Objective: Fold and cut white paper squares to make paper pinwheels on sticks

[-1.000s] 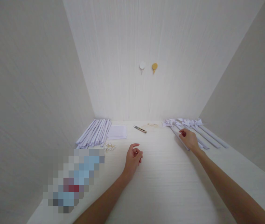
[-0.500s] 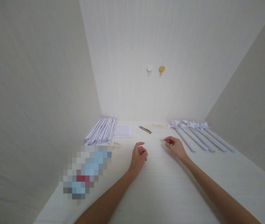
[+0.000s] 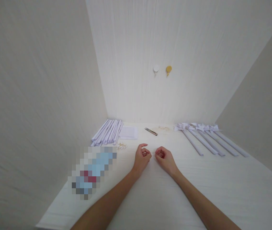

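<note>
My left hand [image 3: 141,158] rests on the white table [image 3: 150,198] at its middle, fingers loosely curled; whether it pinches something small is unclear. My right hand [image 3: 165,159] lies just to its right, fingers slack and holding nothing, fingertips almost touching the left hand. A row of white paper pinwheels on rolled sticks [image 3: 206,139] lies at the far right, apart from both hands. A stack of rolled paper sticks [image 3: 107,132] and a pile of white square sheets [image 3: 128,132] lie at the far left. Small snips [image 3: 151,131] lie beyond my hands.
A little heap of pale pins [image 3: 121,146] sits left of my left hand. Thin loops [image 3: 163,127] lie by the back wall. A pixelated object [image 3: 93,171] is at the left edge. Two wall hooks, white [image 3: 156,69] and gold [image 3: 169,69]. Walls enclose three sides.
My right hand has let go of a pinwheel stick at the right and moved left to meet my left hand. The left hand has hardly moved. The view has shifted.
</note>
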`<action>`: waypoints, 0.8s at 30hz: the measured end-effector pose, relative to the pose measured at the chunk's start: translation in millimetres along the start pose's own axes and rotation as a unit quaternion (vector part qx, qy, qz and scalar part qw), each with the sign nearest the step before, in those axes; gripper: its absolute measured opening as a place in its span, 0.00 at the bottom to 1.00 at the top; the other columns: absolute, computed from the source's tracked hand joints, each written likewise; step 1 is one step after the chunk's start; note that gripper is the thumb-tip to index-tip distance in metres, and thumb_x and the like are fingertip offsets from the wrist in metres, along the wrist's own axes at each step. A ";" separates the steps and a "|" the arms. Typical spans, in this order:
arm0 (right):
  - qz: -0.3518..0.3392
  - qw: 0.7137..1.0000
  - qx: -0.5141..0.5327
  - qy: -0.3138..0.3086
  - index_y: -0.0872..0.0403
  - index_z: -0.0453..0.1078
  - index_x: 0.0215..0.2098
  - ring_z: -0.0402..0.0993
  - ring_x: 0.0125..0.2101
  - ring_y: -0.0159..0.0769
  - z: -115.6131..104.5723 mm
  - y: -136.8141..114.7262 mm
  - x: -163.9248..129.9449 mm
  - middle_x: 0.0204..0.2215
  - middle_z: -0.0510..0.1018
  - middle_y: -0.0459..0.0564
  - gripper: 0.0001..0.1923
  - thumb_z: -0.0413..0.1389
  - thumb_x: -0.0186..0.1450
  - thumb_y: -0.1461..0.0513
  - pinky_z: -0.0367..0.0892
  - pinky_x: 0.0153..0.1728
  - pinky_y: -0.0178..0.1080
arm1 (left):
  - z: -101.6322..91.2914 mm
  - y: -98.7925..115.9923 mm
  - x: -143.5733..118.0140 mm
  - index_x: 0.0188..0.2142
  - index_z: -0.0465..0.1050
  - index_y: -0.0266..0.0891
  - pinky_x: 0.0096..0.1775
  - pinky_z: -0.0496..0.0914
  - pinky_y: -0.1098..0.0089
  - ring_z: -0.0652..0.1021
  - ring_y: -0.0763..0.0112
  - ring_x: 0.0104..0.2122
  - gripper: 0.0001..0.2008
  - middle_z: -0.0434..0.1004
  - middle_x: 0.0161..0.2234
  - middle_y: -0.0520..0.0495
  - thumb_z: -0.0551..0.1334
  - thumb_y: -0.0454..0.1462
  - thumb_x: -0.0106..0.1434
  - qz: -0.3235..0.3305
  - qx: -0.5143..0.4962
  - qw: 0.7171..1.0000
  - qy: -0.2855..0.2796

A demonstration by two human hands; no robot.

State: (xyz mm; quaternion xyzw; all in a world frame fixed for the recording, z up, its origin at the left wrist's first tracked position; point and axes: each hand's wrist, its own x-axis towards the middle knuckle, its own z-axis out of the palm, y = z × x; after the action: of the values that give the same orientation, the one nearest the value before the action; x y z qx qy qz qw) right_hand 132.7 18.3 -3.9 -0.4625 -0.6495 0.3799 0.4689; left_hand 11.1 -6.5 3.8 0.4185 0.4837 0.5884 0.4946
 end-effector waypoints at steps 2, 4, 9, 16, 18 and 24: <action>-0.002 1.000 0.011 0.000 0.53 0.60 0.20 0.55 0.15 0.27 -1.0 1.4 0.0 0.13 0.61 0.38 0.02 0.50 0.45 0.63 0.52 0.17 0.32 | -0.2 0.2 -1.8 0.38 0.58 0.40 0.15 0.53 0.78 0.60 0.83 0.13 0.20 0.63 0.19 0.62 0.57 0.30 0.42 0.000 0.000 1.000 -0.005; -0.002 1.000 0.026 0.000 0.52 0.59 0.20 0.56 0.15 0.27 -1.8 2.3 0.4 0.14 0.63 0.39 0.03 0.51 0.45 0.63 0.52 0.17 0.32 | 0.5 -0.2 -3.4 0.38 0.58 0.40 0.15 0.53 0.78 0.60 0.83 0.13 0.20 0.64 0.20 0.62 0.58 0.31 0.42 0.003 0.003 1.000 -0.005; 0.009 0.998 0.065 -0.015 0.52 0.58 0.21 0.57 0.16 0.27 -1.5 5.6 1.3 0.17 0.67 0.41 0.08 0.55 0.46 0.62 0.53 0.18 0.32 | -2.7 4.2 7.4 0.39 0.58 0.40 0.16 0.55 0.79 0.62 0.84 0.13 0.20 0.66 0.22 0.61 0.59 0.32 0.43 0.001 0.045 0.999 -0.011; 0.017 0.997 0.070 -0.016 0.53 0.60 0.20 0.58 0.17 0.27 -1.8 5.4 1.2 0.16 0.66 0.41 0.06 0.55 0.46 0.62 0.53 0.19 0.32 | -48.9 33.9 73.1 0.44 0.58 0.38 0.22 0.63 0.78 0.67 0.81 0.18 0.19 0.68 0.25 0.57 0.56 0.31 0.50 0.127 0.315 0.940 0.042; 0.020 0.997 0.072 -0.014 0.53 0.60 0.20 0.57 0.16 0.26 -2.5 2.8 1.3 0.15 0.65 0.40 0.05 0.54 0.45 0.63 0.53 0.19 0.32 | -64.8 42.9 89.2 0.45 0.60 0.36 0.30 0.67 0.75 0.73 0.78 0.25 0.18 0.72 0.29 0.52 0.54 0.31 0.54 0.143 0.536 0.831 0.034; 0.029 0.997 0.062 -0.018 0.53 0.61 0.20 0.57 0.16 0.26 -3.7 -0.3 2.3 0.14 0.63 0.39 0.03 0.53 0.46 0.64 0.52 0.18 0.32 | -83.2 53.6 115.4 0.36 0.72 0.31 0.47 0.64 0.65 0.73 0.61 0.44 0.12 0.75 0.41 0.35 0.54 0.34 0.56 0.108 0.671 0.733 -0.007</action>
State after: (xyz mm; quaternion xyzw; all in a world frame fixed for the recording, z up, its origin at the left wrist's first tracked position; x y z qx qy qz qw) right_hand 135.9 20.6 -2.0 -0.4443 -0.6193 0.4415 0.4734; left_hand -97.7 92.2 43.0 0.6951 0.7011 0.1575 0.0213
